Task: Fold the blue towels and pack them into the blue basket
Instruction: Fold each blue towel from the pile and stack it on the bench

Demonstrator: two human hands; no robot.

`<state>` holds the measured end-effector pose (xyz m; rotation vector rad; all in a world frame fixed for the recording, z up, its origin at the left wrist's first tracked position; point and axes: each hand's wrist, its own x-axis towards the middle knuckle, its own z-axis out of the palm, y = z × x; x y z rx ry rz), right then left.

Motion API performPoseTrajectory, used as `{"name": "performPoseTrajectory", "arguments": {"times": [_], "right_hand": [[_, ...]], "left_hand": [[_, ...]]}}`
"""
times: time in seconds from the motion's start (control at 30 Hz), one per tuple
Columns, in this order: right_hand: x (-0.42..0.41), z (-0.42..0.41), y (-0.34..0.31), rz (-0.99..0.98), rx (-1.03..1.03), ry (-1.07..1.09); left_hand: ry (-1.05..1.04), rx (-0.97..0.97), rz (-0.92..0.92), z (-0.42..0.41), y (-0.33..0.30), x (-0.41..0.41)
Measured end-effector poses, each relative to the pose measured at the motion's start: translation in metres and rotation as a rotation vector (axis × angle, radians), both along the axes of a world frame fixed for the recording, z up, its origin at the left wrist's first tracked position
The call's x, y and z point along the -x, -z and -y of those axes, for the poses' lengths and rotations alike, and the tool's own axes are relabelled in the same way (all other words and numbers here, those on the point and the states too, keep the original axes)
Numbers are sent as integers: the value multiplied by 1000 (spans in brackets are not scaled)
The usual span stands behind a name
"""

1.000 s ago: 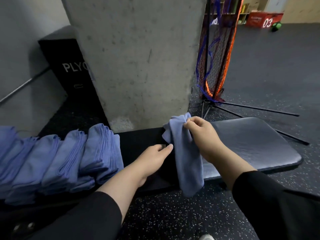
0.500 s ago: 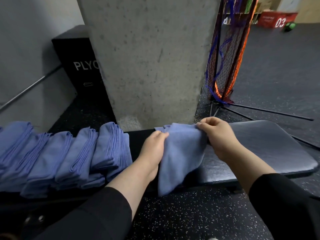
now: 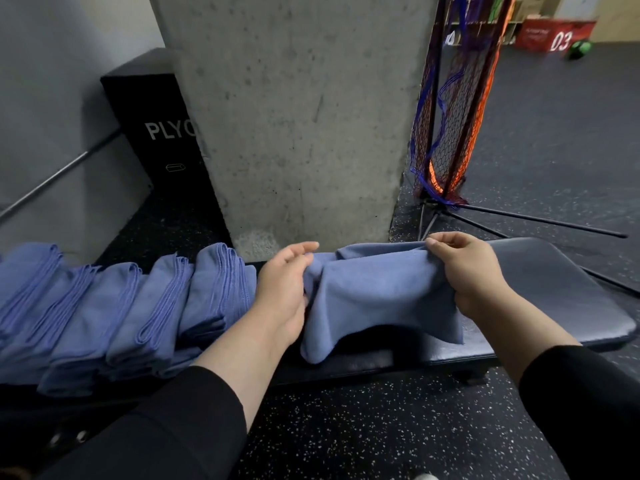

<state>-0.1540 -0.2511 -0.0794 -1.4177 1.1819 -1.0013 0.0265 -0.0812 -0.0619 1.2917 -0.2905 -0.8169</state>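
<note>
A blue towel [image 3: 377,292] hangs spread between my two hands above the dark padded bench [image 3: 554,292]. My right hand [image 3: 467,271] pinches its upper right corner. My left hand [image 3: 284,285] holds the left edge, with the fingers partly straight above the cloth. The lower edge of the towel droops over the bench's front. A row of several folded blue towels [image 3: 131,306] leans along the bench to the left. No blue basket is in view.
A concrete pillar [image 3: 294,116] stands right behind the bench. A black plyo box [image 3: 152,126] sits at its left, and a folded net stand [image 3: 450,109] with thin legs at its right. A red box [image 3: 554,34] and green ball [image 3: 580,49] lie far back.
The towel hung bunched from my right hand alone. My left hand took its other edge, and the two hands drew apart, spreading it wide.
</note>
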Motion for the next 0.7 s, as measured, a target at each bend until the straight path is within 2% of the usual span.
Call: {"name": "performPoseTrajectory", "arguments": {"times": [0.07, 0.1, 0.2, 0.23, 0.27, 0.33, 0.4, 0.43, 0.5, 0.6, 0.7], "right_hand": [[7, 6, 6, -119, 82, 27], [11, 10, 11, -239, 130, 11], [26, 13, 36, -777, 164, -260], [30, 12, 46, -959, 148, -369], [33, 7, 54, -1108, 138, -432], [35, -4, 60, -1237, 242, -399], [35, -12, 58, -1171, 485, -339], [35, -15, 56, -1075, 594, -384], [39, -21, 58, -888, 653, -593], [45, -30, 68, -970, 628, -775], [45, -33, 72, -1033, 641, -678]], "left_hand": [[-29, -156, 280, 1, 8, -12], [0, -261, 453, 0, 12, -16], [232, -620, 1120, -4, 29, -17], [347, -672, 1293, -6, 34, -13], [478, -686, 1375, -9, 39, -8], [736, -719, 1387, -17, 53, 0], [884, -789, 1441, -23, 66, 6], [894, -799, 1472, -25, 70, 6], [862, -776, 1495, -26, 74, 6], [780, -714, 1566, -26, 79, 4], [689, -699, 1640, -26, 85, 2]]}}
